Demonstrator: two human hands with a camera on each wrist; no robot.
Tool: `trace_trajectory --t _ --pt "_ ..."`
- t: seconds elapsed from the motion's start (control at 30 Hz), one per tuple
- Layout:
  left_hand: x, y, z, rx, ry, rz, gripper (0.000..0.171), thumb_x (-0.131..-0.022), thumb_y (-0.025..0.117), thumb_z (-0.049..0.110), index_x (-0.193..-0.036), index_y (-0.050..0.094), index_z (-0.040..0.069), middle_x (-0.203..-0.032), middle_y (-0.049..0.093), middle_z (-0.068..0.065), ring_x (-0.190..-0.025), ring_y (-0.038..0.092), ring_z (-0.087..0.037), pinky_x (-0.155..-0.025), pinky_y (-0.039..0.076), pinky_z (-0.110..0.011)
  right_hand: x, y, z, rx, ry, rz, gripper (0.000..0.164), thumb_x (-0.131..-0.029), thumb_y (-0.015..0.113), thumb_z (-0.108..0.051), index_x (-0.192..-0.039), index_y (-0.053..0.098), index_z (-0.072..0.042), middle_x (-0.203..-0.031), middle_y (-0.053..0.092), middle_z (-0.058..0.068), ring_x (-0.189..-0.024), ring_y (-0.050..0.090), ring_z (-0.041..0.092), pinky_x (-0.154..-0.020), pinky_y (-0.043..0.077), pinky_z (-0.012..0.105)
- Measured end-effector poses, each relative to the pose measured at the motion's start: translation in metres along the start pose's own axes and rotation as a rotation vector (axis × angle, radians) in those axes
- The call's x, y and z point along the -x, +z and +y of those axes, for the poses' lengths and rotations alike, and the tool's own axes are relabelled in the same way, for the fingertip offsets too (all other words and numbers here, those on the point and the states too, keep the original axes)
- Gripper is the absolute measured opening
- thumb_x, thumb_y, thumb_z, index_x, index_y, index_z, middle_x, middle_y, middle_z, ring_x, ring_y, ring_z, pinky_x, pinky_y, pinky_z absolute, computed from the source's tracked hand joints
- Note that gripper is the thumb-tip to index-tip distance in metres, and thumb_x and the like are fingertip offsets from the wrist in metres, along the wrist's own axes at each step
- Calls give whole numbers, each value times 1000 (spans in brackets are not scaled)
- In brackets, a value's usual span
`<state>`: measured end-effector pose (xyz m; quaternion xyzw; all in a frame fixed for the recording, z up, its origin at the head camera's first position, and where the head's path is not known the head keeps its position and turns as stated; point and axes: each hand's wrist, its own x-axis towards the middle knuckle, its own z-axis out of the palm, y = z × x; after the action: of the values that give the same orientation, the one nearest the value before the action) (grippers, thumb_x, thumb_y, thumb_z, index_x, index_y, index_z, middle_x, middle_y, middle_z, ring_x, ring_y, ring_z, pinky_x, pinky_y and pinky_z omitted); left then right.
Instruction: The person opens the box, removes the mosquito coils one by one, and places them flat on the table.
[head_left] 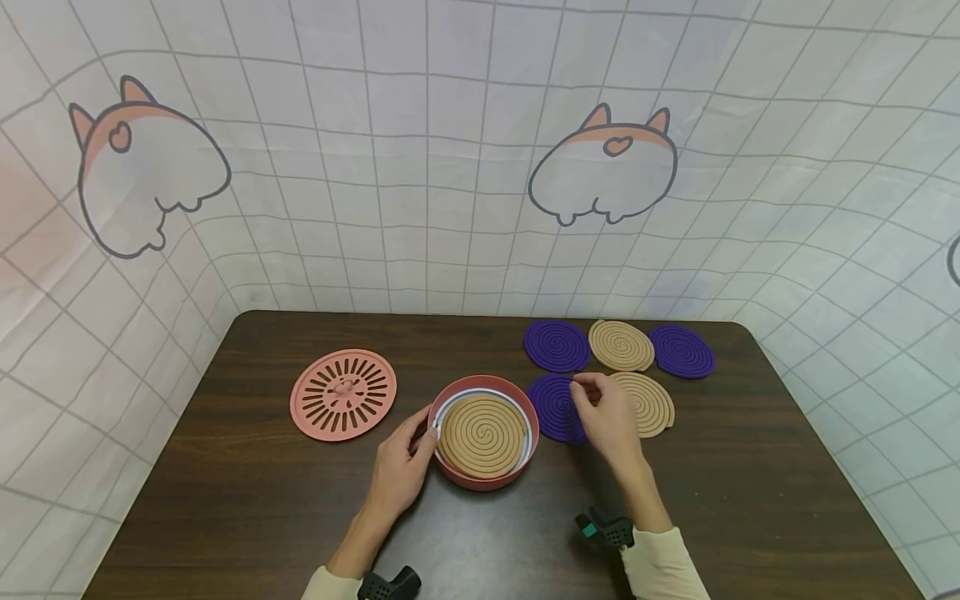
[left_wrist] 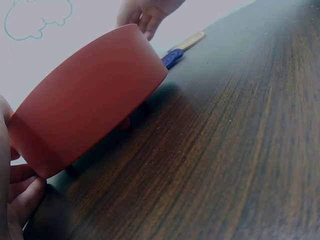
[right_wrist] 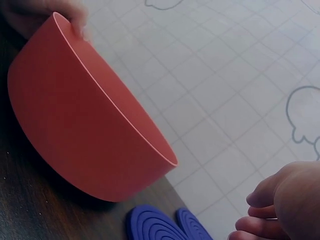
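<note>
A round red box stands on the table with a white liner showing inside its rim. In it lies a tan mosquito coil. My left hand grips the box at its left side, thumb over the rim and fingers against the outer wall. Right of the box, my right hand is over the edge of a purple mosquito coil, fingers loosely bent. In the right wrist view that hand appears above the purple coils, with nothing visible in its fingers.
A slotted pink lid lies to the left of the box. Beyond the right hand lie a tan coil, another tan coil and two purple coils. A tiled-pattern curtain hangs behind the dark wooden table.
</note>
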<state>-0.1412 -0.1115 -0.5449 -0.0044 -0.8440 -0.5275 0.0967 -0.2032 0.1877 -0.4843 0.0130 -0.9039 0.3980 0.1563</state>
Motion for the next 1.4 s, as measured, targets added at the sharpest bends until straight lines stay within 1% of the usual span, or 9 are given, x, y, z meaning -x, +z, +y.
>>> trace_trajectory --t 0.27,0.47,0.7,0.97,1.2,1.4 --pt "0 0 0 5 12 4 38 -101 58 26 -140 60 23 -133 66 1 -118 64 -11 -95 55 -34 1 4 -4 2 -2 -21 19 -94 67 -16 -105 74 -2 -90 74 12 -79 68 23 -72 52 31" --pt "0 0 1 4 8 4 38 -101 58 26 -139 60 23 -133 66 2 -117 64 -10 -96 55 -35 2 7 -5 -5 -30 -22 18 -93 67 -15 -103 74 -2 -89 73 12 -78 68 22 -71 53 30" --pt "0 0 2 12 1 4 38 -102 57 27 -139 61 23 -132 67 2 -117 63 -9 -96 55 -34 4 10 -8 -12 -21 -38 17 -93 68 -15 -103 74 -3 -89 73 11 -78 67 21 -72 53 29" --pt "1 -1 2 22 0 -1 38 -102 57 28 -140 60 24 -133 66 2 -117 63 -9 -95 55 -33 7 13 -13 -20 -48 -44 16 -93 68 -14 -103 74 -3 -91 73 11 -79 68 22 -72 55 32" --pt "1 -1 3 21 -1 -5 38 -102 56 28 -140 60 24 -133 66 2 -118 63 -9 -96 55 -34 11 18 -19 -40 -58 -75 16 -93 67 -13 -103 73 -3 -92 72 10 -79 67 19 -72 55 29" --pt "1 -1 2 17 -13 -9 38 -102 57 27 -140 59 24 -134 66 2 -120 62 -11 -97 54 -36 14 23 -25 -50 -94 -69 14 -92 68 -12 -102 74 -3 -89 72 9 -75 66 17 -70 56 27"
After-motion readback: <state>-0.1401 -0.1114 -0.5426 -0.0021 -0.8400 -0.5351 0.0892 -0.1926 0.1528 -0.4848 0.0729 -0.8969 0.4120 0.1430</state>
